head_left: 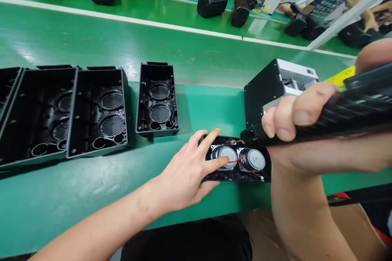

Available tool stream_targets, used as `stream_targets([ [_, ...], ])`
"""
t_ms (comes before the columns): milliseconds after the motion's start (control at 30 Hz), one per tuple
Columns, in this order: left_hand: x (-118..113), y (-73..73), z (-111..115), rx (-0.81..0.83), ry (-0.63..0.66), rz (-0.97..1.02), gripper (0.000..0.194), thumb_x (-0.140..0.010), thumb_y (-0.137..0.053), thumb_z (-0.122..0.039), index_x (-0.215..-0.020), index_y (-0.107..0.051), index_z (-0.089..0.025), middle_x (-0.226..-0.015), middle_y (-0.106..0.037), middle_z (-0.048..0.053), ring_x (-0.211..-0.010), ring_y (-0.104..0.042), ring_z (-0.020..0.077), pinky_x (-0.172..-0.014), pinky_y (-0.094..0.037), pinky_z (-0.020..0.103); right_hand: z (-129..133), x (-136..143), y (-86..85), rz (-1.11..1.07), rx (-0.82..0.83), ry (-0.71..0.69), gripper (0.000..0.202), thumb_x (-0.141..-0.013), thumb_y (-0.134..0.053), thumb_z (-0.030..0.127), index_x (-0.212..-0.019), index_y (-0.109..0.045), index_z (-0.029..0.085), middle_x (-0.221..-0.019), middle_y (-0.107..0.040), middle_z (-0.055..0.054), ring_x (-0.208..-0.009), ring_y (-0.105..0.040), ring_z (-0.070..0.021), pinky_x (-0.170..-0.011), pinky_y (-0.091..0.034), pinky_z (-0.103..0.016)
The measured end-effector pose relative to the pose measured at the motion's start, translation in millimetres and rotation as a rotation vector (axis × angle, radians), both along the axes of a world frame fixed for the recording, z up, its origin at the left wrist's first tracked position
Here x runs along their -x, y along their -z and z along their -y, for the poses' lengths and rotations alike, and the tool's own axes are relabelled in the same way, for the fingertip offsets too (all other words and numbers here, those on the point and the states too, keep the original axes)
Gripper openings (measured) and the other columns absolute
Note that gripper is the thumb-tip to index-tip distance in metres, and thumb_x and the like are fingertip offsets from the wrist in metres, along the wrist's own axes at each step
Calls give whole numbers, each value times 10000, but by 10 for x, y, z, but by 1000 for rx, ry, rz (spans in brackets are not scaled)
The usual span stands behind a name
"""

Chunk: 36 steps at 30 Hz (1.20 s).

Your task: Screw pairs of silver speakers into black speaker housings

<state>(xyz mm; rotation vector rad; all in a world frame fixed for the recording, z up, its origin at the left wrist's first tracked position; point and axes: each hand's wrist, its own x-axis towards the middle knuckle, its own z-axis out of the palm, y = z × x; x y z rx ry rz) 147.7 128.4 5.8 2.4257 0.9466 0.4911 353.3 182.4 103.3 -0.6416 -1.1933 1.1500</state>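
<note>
My right hand (pixel 297 110) is wrapped round a black electric screwdriver (pixel 333 108), held nearly level. Its bit reaches over the far side of a black speaker housing (pixel 211 177) lying on the green bench. Two round speaker drivers (pixel 256 160) with grey backs sit in the housing, joined by thin red wires (pixel 252 170) that end in a small white plug. My left hand (pixel 191 165) spans the housing's left end, thumb along the near side, one finger at the far edge and another on the left driver. Whether the bit touches a screw I cannot tell.
Several open black housings with mesh grilles stand to the left, the nearest one (pixel 157 100) apart from the others. A black and white boxy device (pixel 266 89) stands behind my right hand. Across the green line, co-workers handle black speakers (pixel 212 5). A cardboard box (pixel 352 222) is below right.
</note>
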Motion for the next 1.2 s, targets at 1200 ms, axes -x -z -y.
stream_targets([
  [1200, -11, 7, -9, -4, -18, -39, 555, -911, -686, -319, -1448, -548, -352, -1676, -154, 119, -1494, -238, 407, -1003, -583, 585, -86, 457, 320, -59, 0, 68, 608, -805, -675, 765, -1095, -649, 233, -560, -556, 45, -393, -465, -133, -347, -366, -278],
])
